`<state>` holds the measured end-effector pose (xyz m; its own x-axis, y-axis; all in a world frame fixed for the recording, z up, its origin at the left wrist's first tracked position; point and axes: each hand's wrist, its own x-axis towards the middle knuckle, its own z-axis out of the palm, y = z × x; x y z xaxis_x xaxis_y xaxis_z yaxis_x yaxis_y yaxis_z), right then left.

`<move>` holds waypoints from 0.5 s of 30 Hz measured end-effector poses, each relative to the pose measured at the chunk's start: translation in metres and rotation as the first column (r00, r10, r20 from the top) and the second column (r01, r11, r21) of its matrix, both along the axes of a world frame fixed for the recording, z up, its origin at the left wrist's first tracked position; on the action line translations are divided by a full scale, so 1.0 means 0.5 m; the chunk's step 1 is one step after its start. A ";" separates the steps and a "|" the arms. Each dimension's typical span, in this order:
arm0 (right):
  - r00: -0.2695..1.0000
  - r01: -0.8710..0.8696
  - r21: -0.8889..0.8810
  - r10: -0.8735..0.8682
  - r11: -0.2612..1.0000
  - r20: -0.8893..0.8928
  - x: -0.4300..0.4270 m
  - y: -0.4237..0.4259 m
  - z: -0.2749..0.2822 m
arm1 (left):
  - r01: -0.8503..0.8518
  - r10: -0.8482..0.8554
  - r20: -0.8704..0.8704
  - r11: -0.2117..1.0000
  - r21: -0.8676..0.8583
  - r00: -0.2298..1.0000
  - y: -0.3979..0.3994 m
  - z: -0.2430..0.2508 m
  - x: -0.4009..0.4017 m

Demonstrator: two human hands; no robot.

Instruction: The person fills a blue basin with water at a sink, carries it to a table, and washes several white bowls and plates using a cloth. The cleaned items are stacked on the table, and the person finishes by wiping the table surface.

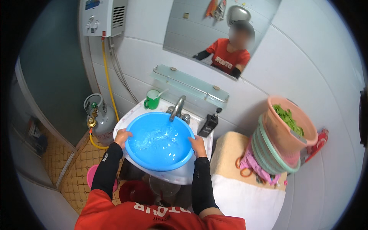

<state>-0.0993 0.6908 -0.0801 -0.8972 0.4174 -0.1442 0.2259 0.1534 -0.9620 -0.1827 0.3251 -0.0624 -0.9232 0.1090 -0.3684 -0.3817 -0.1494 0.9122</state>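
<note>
A blue plastic basin (135, 161) with rippling clear water (161, 141) in it rests over the white washbasin (184, 175). My left hand (122, 138) grips its left rim, thumb over the edge. On the opposite side my right hand (198, 146) holds the right rim the same way. The curved metal faucet (178, 107) reaches over the basin's back edge, its spout above the water. Whether water runs from the spout I cannot tell. Fingers under the rim are hidden on both sides.
A green mug (152, 99) and a black pump bottle (209, 124) flank the faucet, below a glass shelf (189, 84). To the right, a pink basket (276, 126) of leafy greens leans in a green basket (263, 146). A gas cylinder (106, 120) stands left; buckets sit below.
</note>
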 end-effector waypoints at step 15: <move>0.868 0.374 -0.353 -0.458 0.858 -0.194 0.639 -0.236 0.227 | 0.463 -0.455 -0.112 0.810 0.361 0.883 -0.053 0.197 0.358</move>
<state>0.2203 0.5730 0.0334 -0.6699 0.7349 -0.1054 -0.0622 -0.1970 -0.9784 -0.0038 0.2985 0.0361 -0.7382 0.6449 -0.1979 -0.4732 -0.2858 0.8333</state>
